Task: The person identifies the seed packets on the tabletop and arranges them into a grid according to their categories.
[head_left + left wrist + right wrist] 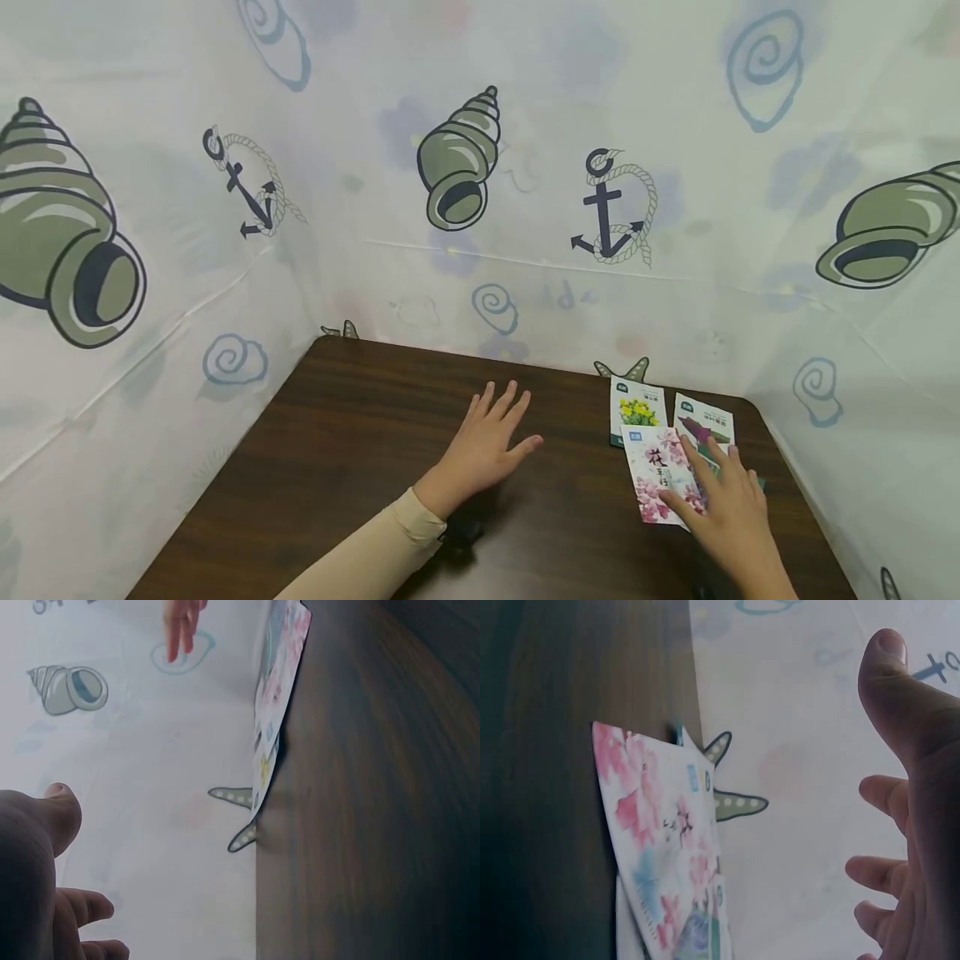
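Pink-flowered packet [648,467] lies at ten o'clock from the right hand [729,510], partly beneath its spread, empty fingers; left hand [480,442], also empty, fingers spread.

purple-flower packet [703,417]: partly covered | dark object [462,532] by sleeve [375,546]: blurred, perhaps a camera

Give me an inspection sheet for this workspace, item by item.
Surface: dark wood-grain table.
Job's things: pink-flower packet overlapping the yellow-flower packet; purple-flower packet beside the yellow one.
Clutter: nothing certain; dark shape near the left wrist, too blurred to identify.
Hands: left hand open, above the table; right hand open, hovering above the packets; neither grips anything.
Cables: nothing seen.
Surroundings: pale backdrop printed with shells and anchors.
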`<state>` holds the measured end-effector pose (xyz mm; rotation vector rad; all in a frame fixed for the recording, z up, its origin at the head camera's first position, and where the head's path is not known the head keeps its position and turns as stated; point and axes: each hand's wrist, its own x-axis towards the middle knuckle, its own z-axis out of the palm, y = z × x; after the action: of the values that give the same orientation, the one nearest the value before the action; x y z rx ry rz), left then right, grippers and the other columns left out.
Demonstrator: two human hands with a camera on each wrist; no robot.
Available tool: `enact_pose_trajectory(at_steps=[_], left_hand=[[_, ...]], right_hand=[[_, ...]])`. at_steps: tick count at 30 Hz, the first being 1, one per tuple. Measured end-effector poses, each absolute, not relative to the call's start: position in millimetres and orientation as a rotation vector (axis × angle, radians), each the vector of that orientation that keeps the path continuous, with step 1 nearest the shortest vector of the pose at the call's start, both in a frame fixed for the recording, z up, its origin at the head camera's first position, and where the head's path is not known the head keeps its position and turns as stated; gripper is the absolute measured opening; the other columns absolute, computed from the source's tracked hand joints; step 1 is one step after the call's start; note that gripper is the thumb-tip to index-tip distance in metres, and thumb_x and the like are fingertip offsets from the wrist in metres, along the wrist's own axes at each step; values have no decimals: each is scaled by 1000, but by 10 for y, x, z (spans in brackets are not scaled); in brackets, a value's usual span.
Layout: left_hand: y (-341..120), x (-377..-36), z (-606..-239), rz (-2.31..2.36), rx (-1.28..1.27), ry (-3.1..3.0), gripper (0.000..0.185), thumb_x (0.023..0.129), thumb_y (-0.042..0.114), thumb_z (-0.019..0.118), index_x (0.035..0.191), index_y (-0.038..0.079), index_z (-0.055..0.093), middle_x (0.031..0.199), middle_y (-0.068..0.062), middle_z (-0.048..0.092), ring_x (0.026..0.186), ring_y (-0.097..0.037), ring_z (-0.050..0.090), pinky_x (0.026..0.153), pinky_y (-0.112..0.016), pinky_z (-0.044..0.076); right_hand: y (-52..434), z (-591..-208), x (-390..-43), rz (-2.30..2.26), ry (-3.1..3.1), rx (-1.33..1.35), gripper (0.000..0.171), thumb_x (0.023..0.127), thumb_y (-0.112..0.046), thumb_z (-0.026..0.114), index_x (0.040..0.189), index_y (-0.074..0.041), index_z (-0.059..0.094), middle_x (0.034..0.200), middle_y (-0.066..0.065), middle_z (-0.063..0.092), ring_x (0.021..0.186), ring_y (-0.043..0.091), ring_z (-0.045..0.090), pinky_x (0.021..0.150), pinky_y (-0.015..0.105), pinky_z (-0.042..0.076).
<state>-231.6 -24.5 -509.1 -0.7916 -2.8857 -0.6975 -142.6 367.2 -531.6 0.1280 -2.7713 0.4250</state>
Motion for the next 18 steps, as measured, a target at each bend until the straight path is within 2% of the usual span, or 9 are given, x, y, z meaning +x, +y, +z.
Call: enact_pose_trajectory(at_steps=[2, 4, 6, 10, 15, 18], left_hand=[[-183, -2300, -5105, -706, -808, -2882, 85, 109, 73, 38, 176, 22, 25, 184, -9, 17, 171, -46, 8, 137, -65, 14], [-120, -2286, -5131, -710, -822, -2878, 85, 109, 73, 38, 175, 22, 25, 184, -9, 18, 170, -46, 9, 137, -65, 15], [-56, -2262, -5147, -737, -839, -2880, 85, 109, 73, 38, 175, 22, 25, 184, -9, 18, 170, -45, 10, 137, -64, 15], [54, -2206, -5169, -804, -869, -2888, 84, 108, 72, 41, 175, 22, 26, 184, -8, 19, 170, -46, 10, 138, -63, 14], [197, -2171, -5170, -860, -909, -2888, 84, 108, 71, 44, 175, 23, 28, 184, -6, 19, 171, -45, 9, 138, -61, 12], [303, -2159, -5180, -901, -935, -2897, 83, 108, 71, 45, 174, 24, 28, 184, -5, 20, 171, -44, 9, 139, -60, 12]], right_hand=[[3714, -5363, -1394, 448, -2760, 115, 98, 92, -55, 82, 172, -25, 35, 166, 37, 37, 161, 66, 17, 126, 85, 3], [3758, -5407, -1380, 463, -2746, 98, 95, 93, -54, 81, 171, -23, 37, 166, 37, 38, 159, 66, 20, 123, 88, 9], [3798, -5455, -1372, 489, -2725, 77, 91, 94, -51, 81, 170, -20, 40, 164, 37, 41, 155, 66, 29, 116, 91, 20], [3863, -5576, -1369, 578, -2711, 24, 84, 97, -44, 81, 168, -19, 44, 160, 36, 46, 142, 67, 43, 100, 90, 33], [3938, -5683, -1364, 693, -2682, -23, 77, 102, -41, 77, 168, -18, 45, 158, 35, 47, 140, 65, 44, 102, 87, 32], [3971, -5705, -1330, 736, -2660, -58, 76, 101, -40, 78, 166, -15, 47, 154, 34, 50, 138, 63, 45, 104, 82, 34]])
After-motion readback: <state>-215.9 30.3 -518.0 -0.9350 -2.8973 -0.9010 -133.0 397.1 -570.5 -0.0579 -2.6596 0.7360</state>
